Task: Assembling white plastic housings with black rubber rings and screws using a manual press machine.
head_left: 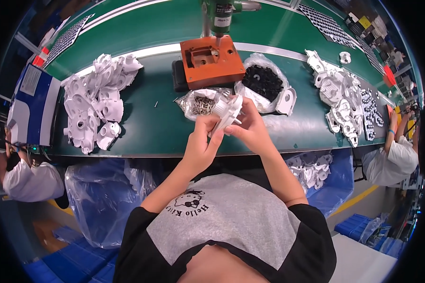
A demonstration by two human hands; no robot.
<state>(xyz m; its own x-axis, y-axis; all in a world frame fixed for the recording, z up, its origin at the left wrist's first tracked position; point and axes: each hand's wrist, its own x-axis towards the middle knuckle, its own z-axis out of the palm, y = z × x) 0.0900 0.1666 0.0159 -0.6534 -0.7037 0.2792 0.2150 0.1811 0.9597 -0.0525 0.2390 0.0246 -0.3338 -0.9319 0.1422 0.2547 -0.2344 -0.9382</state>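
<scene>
Both my hands grip one white plastic housing part [229,114], held up over the front of the green bench. My left hand [204,141] is closed on its left and lower side. Fingers of my right hand [251,126] wrap its right side, thumb near the lower edge. Just behind the part lies an open plastic bag of small metal pins [203,104], partly covered by it. To the right of that is a bag of black plastic parts [262,82], with a white part [285,101] leaning at its edge.
An orange fixture block [212,70] stands under a green press [220,21]. White parts are heaped at left [94,101] and right [335,89]. A loose pin [156,104] lies on the bench [146,127]. A blue bin [337,188] sits below; other people work at both sides.
</scene>
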